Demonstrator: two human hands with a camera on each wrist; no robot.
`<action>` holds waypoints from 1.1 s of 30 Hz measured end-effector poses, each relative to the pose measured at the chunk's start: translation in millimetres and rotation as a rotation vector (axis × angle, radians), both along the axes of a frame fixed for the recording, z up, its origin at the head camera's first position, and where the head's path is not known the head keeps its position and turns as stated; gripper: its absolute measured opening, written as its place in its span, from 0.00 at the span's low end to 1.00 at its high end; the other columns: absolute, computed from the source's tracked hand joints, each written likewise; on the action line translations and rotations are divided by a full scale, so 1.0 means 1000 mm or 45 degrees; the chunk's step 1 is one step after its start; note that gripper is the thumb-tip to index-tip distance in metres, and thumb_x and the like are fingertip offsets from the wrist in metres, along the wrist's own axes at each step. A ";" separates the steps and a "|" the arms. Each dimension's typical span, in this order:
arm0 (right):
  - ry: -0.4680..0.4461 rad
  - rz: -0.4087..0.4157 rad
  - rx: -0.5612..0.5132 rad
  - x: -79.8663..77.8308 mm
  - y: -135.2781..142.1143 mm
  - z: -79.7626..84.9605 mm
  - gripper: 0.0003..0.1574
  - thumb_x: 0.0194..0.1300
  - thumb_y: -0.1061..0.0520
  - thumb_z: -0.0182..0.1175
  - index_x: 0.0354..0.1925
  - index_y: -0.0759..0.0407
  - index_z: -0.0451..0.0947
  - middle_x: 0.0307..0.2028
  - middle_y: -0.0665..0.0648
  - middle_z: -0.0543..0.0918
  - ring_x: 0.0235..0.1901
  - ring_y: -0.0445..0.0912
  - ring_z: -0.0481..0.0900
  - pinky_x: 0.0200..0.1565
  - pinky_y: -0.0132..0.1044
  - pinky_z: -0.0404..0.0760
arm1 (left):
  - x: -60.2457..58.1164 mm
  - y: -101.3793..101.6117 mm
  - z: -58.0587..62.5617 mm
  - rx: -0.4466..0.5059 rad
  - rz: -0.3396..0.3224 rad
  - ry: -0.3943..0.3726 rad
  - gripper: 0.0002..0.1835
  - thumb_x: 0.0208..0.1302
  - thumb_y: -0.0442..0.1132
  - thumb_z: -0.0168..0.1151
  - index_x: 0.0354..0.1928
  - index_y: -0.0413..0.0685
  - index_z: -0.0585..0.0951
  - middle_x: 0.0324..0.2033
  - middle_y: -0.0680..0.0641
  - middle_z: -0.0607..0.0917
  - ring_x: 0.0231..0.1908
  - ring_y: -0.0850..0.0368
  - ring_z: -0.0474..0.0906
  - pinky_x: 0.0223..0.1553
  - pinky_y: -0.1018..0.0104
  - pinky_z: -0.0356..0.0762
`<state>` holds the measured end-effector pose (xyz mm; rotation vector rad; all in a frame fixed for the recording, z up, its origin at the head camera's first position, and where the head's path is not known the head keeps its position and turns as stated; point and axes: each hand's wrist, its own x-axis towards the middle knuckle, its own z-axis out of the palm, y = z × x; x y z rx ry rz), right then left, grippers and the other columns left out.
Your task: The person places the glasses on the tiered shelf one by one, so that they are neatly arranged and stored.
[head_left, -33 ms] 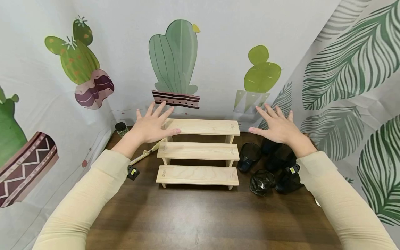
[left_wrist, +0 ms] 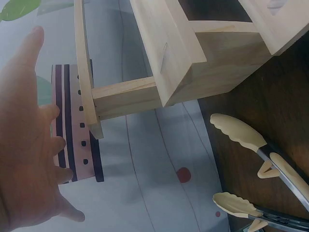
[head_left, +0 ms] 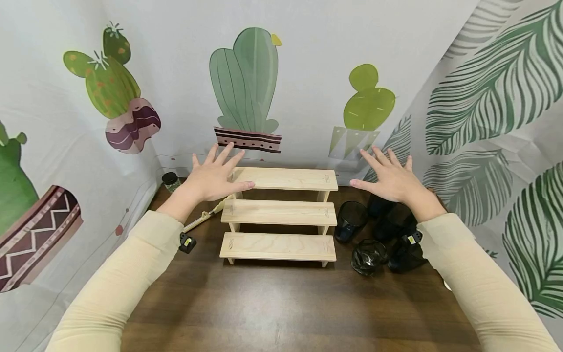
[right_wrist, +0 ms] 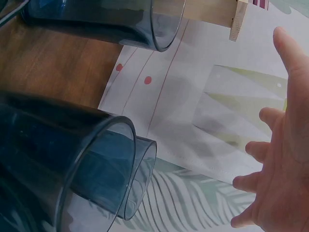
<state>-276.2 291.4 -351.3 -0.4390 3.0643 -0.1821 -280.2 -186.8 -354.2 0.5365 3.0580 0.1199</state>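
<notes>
Both hands are spread above the table with nothing in them. My left hand (head_left: 213, 178) hovers at the back left end of a pale wooden three-step display stand (head_left: 278, 213). Beyond the stand's right end, my right hand (head_left: 391, 181) is held over several dark-tinted glasses (head_left: 350, 222). In the right wrist view, the clear bluish wall of one glass (right_wrist: 104, 171) shows, apart from the fingers. Two pairs of tongs with cream scalloped tips (left_wrist: 239, 133) lie below the left hand in the left wrist view. The left forearm partly hides them in the head view.
A small jar with a black lid (head_left: 170, 181) stands at the back left corner. In front of the glasses sits a glossy dark round vessel (head_left: 368, 256). Fabric printed with cacti and leaves (head_left: 308, 73) encloses the brown wooden table (head_left: 272, 313) at back and sides.
</notes>
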 end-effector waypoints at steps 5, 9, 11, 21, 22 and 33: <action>-0.011 0.002 -0.005 -0.001 0.000 -0.001 0.65 0.65 0.13 0.45 0.85 0.40 0.37 0.82 0.63 0.39 0.77 0.73 0.36 0.62 0.85 0.26 | 0.000 -0.002 -0.001 -0.003 -0.005 0.004 0.60 0.55 0.90 0.32 0.84 0.68 0.41 0.83 0.50 0.33 0.79 0.34 0.28 0.62 0.14 0.24; -0.012 0.002 -0.001 0.000 0.000 -0.001 0.65 0.65 0.13 0.45 0.85 0.40 0.37 0.83 0.62 0.38 0.77 0.73 0.37 0.62 0.84 0.26 | 0.001 -0.004 0.000 -0.004 0.006 -0.008 0.60 0.55 0.91 0.32 0.84 0.68 0.41 0.83 0.50 0.34 0.79 0.35 0.28 0.63 0.15 0.25; -0.012 -0.001 -0.002 0.001 0.000 0.000 0.65 0.65 0.13 0.45 0.85 0.40 0.37 0.83 0.62 0.38 0.77 0.73 0.37 0.62 0.84 0.26 | 0.002 -0.005 0.001 -0.006 0.012 -0.007 0.59 0.56 0.90 0.32 0.84 0.69 0.41 0.83 0.49 0.34 0.79 0.35 0.28 0.64 0.15 0.26; 0.048 -0.012 -0.047 0.019 0.005 0.019 0.63 0.68 0.16 0.48 0.85 0.45 0.43 0.81 0.67 0.46 0.77 0.72 0.40 0.64 0.84 0.30 | 0.013 -0.011 0.006 0.126 0.014 0.084 0.54 0.63 0.85 0.40 0.84 0.67 0.46 0.83 0.45 0.38 0.79 0.33 0.38 0.65 0.15 0.42; 0.057 -0.016 -0.048 0.022 0.006 0.022 0.62 0.68 0.17 0.48 0.85 0.45 0.43 0.81 0.68 0.46 0.77 0.72 0.41 0.64 0.84 0.31 | 0.015 -0.012 0.007 0.145 0.013 0.096 0.54 0.64 0.84 0.40 0.84 0.67 0.46 0.83 0.45 0.39 0.79 0.33 0.40 0.65 0.16 0.44; 0.273 -0.037 -0.228 0.082 0.037 0.036 0.55 0.71 0.32 0.62 0.81 0.57 0.56 0.75 0.72 0.60 0.72 0.74 0.56 0.64 0.79 0.53 | 0.059 -0.035 -0.014 0.526 0.118 0.089 0.50 0.68 0.77 0.49 0.84 0.64 0.51 0.80 0.37 0.52 0.71 0.26 0.59 0.64 0.24 0.62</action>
